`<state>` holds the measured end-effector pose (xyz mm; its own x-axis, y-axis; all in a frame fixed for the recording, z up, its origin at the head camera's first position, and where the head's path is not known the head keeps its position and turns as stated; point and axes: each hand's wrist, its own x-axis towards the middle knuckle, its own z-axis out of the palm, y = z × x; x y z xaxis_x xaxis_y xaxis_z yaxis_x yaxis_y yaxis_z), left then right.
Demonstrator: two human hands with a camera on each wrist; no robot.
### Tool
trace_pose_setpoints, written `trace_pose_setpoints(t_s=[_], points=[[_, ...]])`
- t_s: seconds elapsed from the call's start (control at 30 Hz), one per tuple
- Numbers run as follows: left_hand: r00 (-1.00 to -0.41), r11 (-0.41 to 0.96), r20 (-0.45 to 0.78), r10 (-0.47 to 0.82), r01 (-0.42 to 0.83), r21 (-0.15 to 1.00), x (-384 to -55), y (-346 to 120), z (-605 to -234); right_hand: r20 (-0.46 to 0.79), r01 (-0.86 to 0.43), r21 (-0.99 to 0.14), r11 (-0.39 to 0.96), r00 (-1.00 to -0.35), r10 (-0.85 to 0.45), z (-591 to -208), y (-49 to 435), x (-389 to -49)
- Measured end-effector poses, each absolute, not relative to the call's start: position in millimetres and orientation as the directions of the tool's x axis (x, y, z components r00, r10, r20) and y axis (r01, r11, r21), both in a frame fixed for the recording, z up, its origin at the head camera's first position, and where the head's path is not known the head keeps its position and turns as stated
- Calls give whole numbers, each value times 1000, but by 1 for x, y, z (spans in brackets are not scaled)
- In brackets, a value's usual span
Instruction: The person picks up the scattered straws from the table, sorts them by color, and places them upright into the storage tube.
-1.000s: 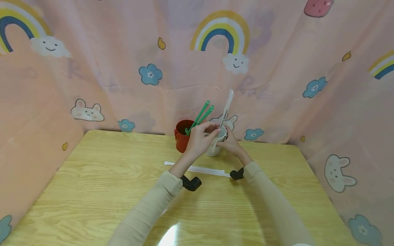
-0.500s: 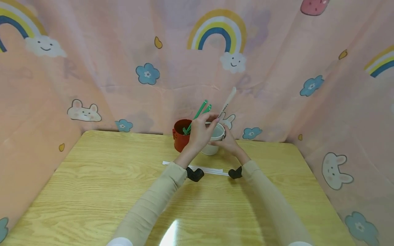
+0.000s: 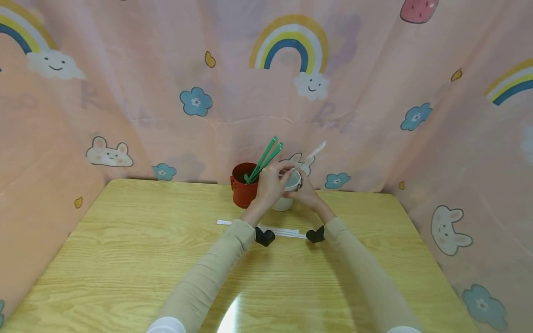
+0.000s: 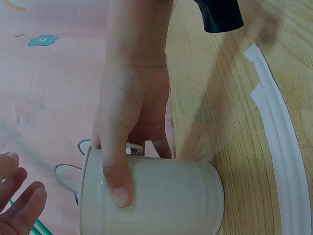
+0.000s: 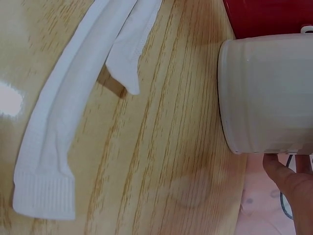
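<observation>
At the far edge of the table (image 3: 125,259), two hands meet at a white cup (image 3: 287,192).

Right hand (image 3: 307,192) has its fingers wrapped round the cup, thumb on its side; left hand (image 3: 270,185) pinches a wrapped straw (image 3: 312,154) over the rim. Just left, touching or nearly so, stands a red cup (image 3: 242,190) holding green straws (image 3: 264,157). Torn paper wrappers (image 3: 266,229) lie in front of the cups (under both wrists), with the cartoon curtain (image 3: 166,69) close behind.
</observation>
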<state>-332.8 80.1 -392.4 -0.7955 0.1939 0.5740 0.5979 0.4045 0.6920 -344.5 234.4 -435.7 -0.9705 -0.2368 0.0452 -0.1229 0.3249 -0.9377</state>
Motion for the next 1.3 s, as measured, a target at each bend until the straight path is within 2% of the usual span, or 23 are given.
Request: trace_pose_setpoints(t_s=[0.27, 0.53, 0.87, 1.1, 1.3], points=[[-817, 428, 544, 191, 568, 703, -332, 76, -392, 113, -177, -952, 248, -961, -252, -447, 236, -352], [-838, 396, 492, 235, 545, 739, -329, 70, -399, 70, -135, -949, 284, -971, -229, -441, 235, -347], [-821, 319, 485, 300, 566, 760, -322, 55, -409, 123, -180, -957, 225, -962, -246, -455, 238, -357], [-810, 287, 364, 459, 523, 802, -311, 40, -414, 141, -201, -942, 268, -964, -225, -464, 240, -363], [-828, 283, 254, 499, 433, 856, -304, 26, -423, 138, -194, -953, 231, -962, -237, -451, 237, -355]])
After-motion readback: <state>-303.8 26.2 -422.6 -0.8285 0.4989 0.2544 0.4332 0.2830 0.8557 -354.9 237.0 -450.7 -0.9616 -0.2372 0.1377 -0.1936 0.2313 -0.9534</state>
